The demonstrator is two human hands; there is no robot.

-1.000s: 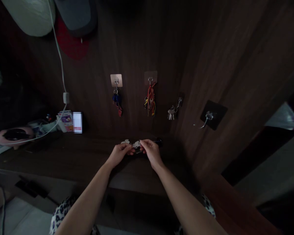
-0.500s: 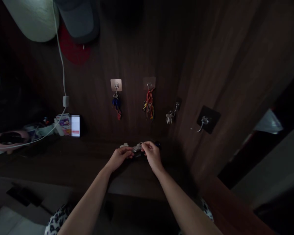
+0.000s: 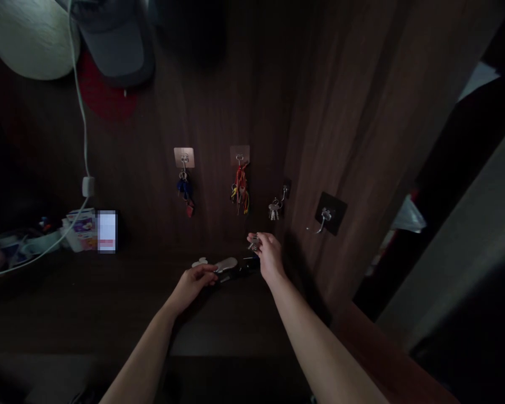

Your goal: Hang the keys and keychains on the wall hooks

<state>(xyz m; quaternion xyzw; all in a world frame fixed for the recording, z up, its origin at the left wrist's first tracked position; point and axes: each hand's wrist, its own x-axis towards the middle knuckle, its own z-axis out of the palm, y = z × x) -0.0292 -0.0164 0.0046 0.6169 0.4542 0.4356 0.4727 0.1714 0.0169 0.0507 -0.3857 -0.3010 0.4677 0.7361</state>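
Note:
My right hand (image 3: 271, 255) is closed in a pinch on a small bunch of silver keys (image 3: 255, 243), raised above the shelf near the back panel. Lower and to the left, my left hand (image 3: 197, 283) is closed, its fingertips at the narrow end of a silver, flat, rounded thing (image 3: 227, 264). Its exact kind is too dim to tell. Dark items (image 3: 248, 264) lie behind and beside it on the shelf, and a pale lobed thing (image 3: 200, 262) shows just behind my left fingers.
Keys with blue heads (image 3: 184, 188), keys on red cords (image 3: 240, 188) and silver keys (image 3: 274, 209) hang from wall hooks. A bare hook (image 3: 326, 216) is on the right panel. Caps (image 3: 113, 53), a white cable (image 3: 82, 112), boxes (image 3: 82, 227) and a lit screen (image 3: 107, 231) are at left.
My right hand has moved up and away from my left, taking the silver keys with it. The silver rounded thing now shows by my left hand. The view has shifted to the right.

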